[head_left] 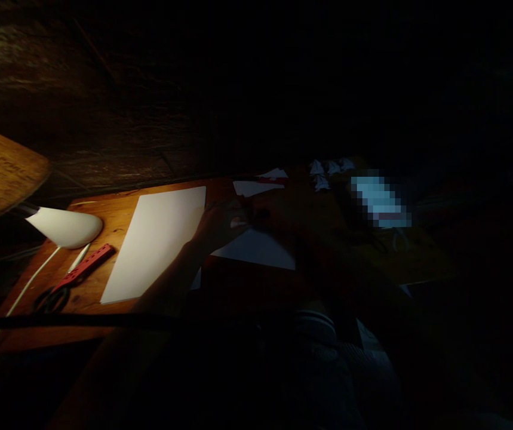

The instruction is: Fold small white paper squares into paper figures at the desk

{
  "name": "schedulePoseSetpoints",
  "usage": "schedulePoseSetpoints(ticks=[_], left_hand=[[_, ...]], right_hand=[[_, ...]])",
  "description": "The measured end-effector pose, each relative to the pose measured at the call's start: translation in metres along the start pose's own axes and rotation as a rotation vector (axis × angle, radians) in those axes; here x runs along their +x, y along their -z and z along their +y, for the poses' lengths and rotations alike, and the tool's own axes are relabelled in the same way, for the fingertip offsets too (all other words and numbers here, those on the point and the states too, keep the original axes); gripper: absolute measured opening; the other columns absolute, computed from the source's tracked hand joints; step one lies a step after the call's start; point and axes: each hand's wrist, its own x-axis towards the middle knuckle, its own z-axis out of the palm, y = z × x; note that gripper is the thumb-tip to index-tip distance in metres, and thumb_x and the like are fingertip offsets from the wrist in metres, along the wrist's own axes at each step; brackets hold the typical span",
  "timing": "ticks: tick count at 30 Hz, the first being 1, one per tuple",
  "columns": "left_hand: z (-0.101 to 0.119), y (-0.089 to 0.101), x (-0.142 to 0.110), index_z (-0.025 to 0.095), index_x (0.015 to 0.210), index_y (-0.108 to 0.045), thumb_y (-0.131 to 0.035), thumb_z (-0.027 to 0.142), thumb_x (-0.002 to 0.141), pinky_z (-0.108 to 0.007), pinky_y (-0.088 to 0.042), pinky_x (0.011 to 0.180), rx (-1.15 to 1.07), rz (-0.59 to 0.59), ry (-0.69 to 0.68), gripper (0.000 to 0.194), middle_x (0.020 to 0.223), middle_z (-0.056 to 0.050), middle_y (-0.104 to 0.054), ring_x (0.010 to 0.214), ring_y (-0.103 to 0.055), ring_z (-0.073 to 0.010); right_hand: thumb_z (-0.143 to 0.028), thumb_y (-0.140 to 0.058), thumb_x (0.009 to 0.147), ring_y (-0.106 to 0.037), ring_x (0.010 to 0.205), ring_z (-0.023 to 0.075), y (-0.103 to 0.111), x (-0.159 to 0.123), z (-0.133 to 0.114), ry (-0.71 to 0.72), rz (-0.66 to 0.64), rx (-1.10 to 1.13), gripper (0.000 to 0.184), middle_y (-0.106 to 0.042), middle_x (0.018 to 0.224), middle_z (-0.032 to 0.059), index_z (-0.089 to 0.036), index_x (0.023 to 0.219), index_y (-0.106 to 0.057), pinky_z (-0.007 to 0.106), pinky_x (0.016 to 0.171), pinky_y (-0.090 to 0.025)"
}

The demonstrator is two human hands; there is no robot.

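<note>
Surface: one wooden table (126, 209), orange-brown grain, lit at the left of the frame and sinking into shadow toward the right.

Room: a dark, rough wall (149, 131) behind the table, faintly brown at upper left; the upper right is black.

Left edge: a brown wooden panel (0, 170) with blurred dark markings; below it, a white tapered object (68, 228) lying on the table; a thin white cord (27, 289) running to the lower left.

Lower left: a red slotted strip (88, 264), set slantwise, beside dark-handled scissors (52, 300).

Left of centre: a large white paper (162, 233), flat, its right side partly behind the left forearm.

Centre: a smaller white sheet (263, 249), dim, flat on the table below the hands. Left hand (226, 220), at its upper left edge, fingers bent; right hand (272, 212), just beside, nearly lost in shadow. Whether either grips the sheet, or how wide the fingers stand, cannot be told.

Beyond the hands: white paper pieces (256, 189), with a patch of red among them.

Upper right of centre: a cluster of small crumpled-looking white pieces (321, 181); near it, a pixelated bright rectangle (377, 200).

Bottom: a dark band (72, 322) crossing the lower left, blurred.
</note>
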Motion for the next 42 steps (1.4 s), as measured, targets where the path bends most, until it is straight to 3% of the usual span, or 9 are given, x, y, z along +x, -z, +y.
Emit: schedulePoseSetpoints(ticks=[12, 21, 27, 42], left_hand=[[-0.005, -0.004, 0.001, 0.024, 0.104, -0.074, -0.076, 0.039, 0.088, -0.049, -0.049, 0.104, -0.016, 0.006, 0.045, 0.022, 0.123, -0.008, -0.075, 0.121, -0.067, -0.0316], [-0.007, -0.006, 0.000, 0.024, 0.108, -0.069, -0.074, 0.042, 0.089, -0.050, -0.050, 0.104, 0.000, 0.025, 0.029, 0.027, 0.124, -0.009, -0.075, 0.121, -0.066, -0.0324], [-0.010, -0.009, -0.001, 0.023, 0.108, -0.069, -0.075, 0.040, 0.087, -0.051, -0.048, 0.105, -0.013, 0.039, 0.018, 0.028, 0.125, -0.009, -0.075, 0.121, -0.066, -0.0322], [-0.011, -0.006, -0.001, 0.024, 0.109, -0.070, -0.076, 0.044, 0.088, -0.051, -0.045, 0.108, -0.015, 0.043, 0.030, 0.029, 0.127, -0.008, -0.075, 0.124, -0.065, -0.0327]], right_hand=[[-0.031, -0.059, 0.094, -0.058, 0.082, 0.0183, 0.001, 0.003, 0.001, 0.078, -0.028, -0.123, 0.021, -0.068, 0.091, 0.0055, -0.020, 0.076, -0.055, 0.030, 0.077, -0.039], [-0.021, -0.058, 0.091, -0.061, 0.094, 0.0222, 0.008, 0.000, -0.010, 0.062, -0.079, -0.236, 0.010, -0.072, 0.103, 0.0102, -0.018, 0.086, -0.066, 0.033, 0.082, -0.042], [-0.020, -0.063, 0.088, -0.063, 0.096, 0.0222, 0.010, -0.002, -0.011, 0.013, -0.102, -0.237, 0.008, -0.075, 0.107, 0.0087, -0.019, 0.088, -0.071, 0.032, 0.083, -0.043], [-0.013, -0.065, 0.083, -0.068, 0.097, 0.0222, 0.020, 0.000, -0.011, 0.040, -0.164, -0.229, 0.012, -0.078, 0.110, 0.0074, -0.018, 0.087, -0.075, 0.032, 0.081, -0.043]])
